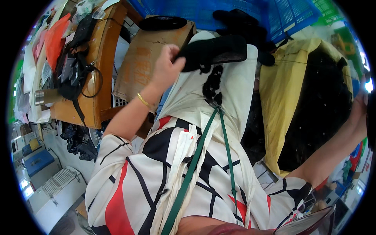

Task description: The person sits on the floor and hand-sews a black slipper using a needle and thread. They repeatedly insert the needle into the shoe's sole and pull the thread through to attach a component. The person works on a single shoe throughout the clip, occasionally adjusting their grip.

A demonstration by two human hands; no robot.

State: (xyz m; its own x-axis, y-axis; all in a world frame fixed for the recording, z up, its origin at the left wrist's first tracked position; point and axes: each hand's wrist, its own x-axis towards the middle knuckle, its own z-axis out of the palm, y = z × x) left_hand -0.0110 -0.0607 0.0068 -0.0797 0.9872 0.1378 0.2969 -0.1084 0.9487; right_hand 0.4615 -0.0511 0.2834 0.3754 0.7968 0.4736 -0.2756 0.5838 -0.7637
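Note:
A long, soft black fabric piece (215, 50) lies across the pale apron (241, 92) on my lap. My left hand (170, 65) is at its left end, thumb and fingers curled against the edge. Below it, small black fuzzy scraps (212, 84) sit on the apron. A green cord (196, 156) runs from my neck to a small metal tool (214, 104), partly covered, whose kind I cannot make out. My right hand (361, 98) reaches far out to the right rim, where its fingers are cut off by the picture's edge.
A cardboard box (135, 64) with a black oval piece (162, 23) on top stands ahead left, beside a cluttered wooden table (102, 78). Blue crates (192, 9) and more black pieces (241, 21) are ahead. A yellow sack (284, 98) holding black material (319, 102) stands right.

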